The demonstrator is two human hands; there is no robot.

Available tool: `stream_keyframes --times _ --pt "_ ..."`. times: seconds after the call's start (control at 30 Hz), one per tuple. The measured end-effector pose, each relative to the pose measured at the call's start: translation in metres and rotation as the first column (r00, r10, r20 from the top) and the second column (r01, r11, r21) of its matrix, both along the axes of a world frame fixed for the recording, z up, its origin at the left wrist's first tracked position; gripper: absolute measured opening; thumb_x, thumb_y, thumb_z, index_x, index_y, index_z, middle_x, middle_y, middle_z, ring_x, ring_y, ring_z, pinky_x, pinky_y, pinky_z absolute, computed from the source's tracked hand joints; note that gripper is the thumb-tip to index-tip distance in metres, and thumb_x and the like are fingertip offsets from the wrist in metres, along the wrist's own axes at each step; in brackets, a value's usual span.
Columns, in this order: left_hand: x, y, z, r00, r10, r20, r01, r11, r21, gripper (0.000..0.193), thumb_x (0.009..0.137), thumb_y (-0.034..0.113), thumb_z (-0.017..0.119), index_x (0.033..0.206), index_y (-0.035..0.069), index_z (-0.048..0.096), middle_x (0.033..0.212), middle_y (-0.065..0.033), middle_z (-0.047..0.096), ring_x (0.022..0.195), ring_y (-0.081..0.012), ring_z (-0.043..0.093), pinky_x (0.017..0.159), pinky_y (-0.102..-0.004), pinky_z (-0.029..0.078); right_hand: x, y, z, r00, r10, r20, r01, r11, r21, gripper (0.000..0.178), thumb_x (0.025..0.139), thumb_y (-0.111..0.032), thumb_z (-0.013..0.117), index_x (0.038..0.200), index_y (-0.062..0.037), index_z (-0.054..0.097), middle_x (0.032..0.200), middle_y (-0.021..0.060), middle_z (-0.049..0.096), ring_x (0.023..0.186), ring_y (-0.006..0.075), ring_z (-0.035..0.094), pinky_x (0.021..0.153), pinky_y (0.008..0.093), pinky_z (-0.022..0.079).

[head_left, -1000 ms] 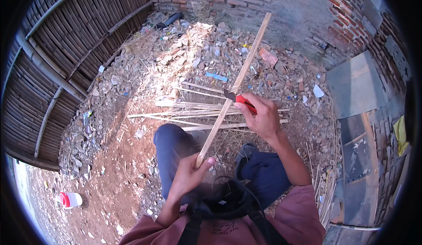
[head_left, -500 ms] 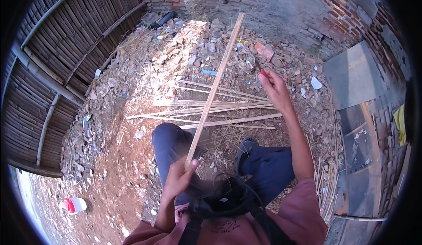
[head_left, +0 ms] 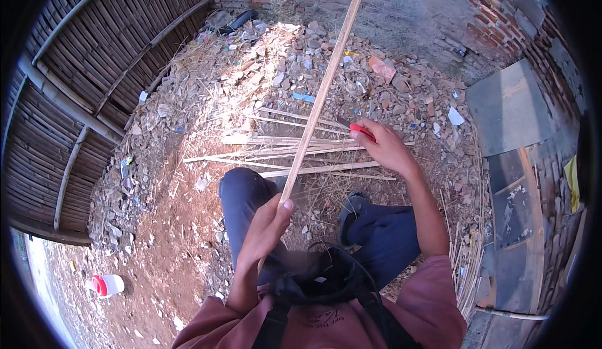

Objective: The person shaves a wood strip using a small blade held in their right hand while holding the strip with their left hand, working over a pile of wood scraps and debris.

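My left hand (head_left: 266,225) is closed round the lower part of a long, flat bamboo strip (head_left: 324,89), which slants up and away to the right. Its lower end runs down past my wrist. In my right hand (head_left: 387,147) is a knife (head_left: 364,131) with a red handle; the dark blade points left toward the strip, with a small gap between them. Beyond my knees, several more bamboo strips (head_left: 342,168) lie loosely crossed on the ground.
Rubble (head_left: 251,67) covers the ground up to a brick wall (head_left: 414,10). A bamboo-slat wall (head_left: 113,54) stands at left, near a white container with a red lid (head_left: 110,285). Grey panels (head_left: 511,108) lean at right, beside a bundle of thin strips (head_left: 464,280).
The held strip has shifted up and away, and my left hand has risen a little. My right hand has come lower and nearer the strip, with the knife blade now showing.
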State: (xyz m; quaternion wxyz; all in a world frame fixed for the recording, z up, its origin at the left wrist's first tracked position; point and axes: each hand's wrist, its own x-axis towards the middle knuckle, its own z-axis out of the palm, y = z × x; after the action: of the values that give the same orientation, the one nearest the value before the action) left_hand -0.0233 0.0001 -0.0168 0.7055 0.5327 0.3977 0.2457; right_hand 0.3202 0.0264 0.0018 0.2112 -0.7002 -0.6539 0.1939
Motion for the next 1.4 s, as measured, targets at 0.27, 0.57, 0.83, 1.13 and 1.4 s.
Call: stream_keyframes --times 0.27,0.57,0.83,1.13,1.4 --pt "0.011 0.004 -0.012 0.998 0.047 -0.042 -0.036 0.97 0.239 0.022 0.111 0.028 0.063 0.105 0.007 0.059 0.081 0.0074 0.047 0.073 -0.0025 0.041 0.062 -0.0232 0.035 -0.06 -0.014 0.004 0.902 0.207 -0.379 -0.046 0.919 0.393 0.03 0.108 -0.027 0.067 0.112 0.0018 0.065 0.082 0.0065 0.066 0.066 0.0137 0.059 0.063 0.0305 0.047" --pt "0.013 0.002 0.009 0.991 0.064 0.117 -0.073 0.994 0.08 0.019 0.109 0.022 0.067 0.113 0.006 0.059 0.087 0.0076 0.052 0.076 -0.0015 0.046 0.063 -0.0225 0.039 -0.109 -0.031 -0.015 0.83 0.509 -0.231 -0.354 0.798 0.487 0.025 0.101 -0.024 0.075 0.111 -0.0032 0.065 0.092 0.0131 0.073 0.078 0.0303 0.076 0.066 0.0397 0.058" --pt "0.017 0.002 0.003 0.981 0.068 0.184 -0.1 0.98 0.174 0.025 0.099 0.011 0.08 0.113 0.008 0.059 0.094 0.0068 0.054 0.082 -0.0012 0.048 0.071 -0.0212 0.041 -0.114 -0.031 -0.023 0.843 0.533 -0.076 -0.406 0.722 0.56 0.025 0.097 -0.024 0.077 0.108 -0.0034 0.067 0.087 0.0118 0.072 0.074 0.0315 0.075 0.062 0.0415 0.058" --pt "0.017 0.003 -0.004 0.977 0.063 0.202 -0.106 0.972 0.209 0.027 0.1 0.019 0.08 0.109 0.008 0.057 0.094 0.0059 0.054 0.083 -0.0024 0.048 0.072 -0.0221 0.041 -0.116 -0.032 -0.018 0.856 0.517 0.011 -0.421 0.683 0.597 0.026 0.095 -0.025 0.079 0.107 -0.0042 0.068 0.085 0.0097 0.071 0.071 0.0292 0.073 0.06 0.0401 0.058" --pt "0.016 0.004 -0.003 0.984 0.033 0.177 -0.084 0.953 0.293 0.026 0.103 0.018 0.077 0.113 0.006 0.057 0.095 0.0048 0.055 0.084 -0.0025 0.048 0.072 -0.0219 0.041 -0.116 -0.033 -0.019 0.854 0.52 0.012 -0.421 0.676 0.605 0.024 0.096 -0.024 0.077 0.109 -0.0059 0.069 0.086 0.0086 0.071 0.07 0.0285 0.073 0.059 0.0397 0.058"
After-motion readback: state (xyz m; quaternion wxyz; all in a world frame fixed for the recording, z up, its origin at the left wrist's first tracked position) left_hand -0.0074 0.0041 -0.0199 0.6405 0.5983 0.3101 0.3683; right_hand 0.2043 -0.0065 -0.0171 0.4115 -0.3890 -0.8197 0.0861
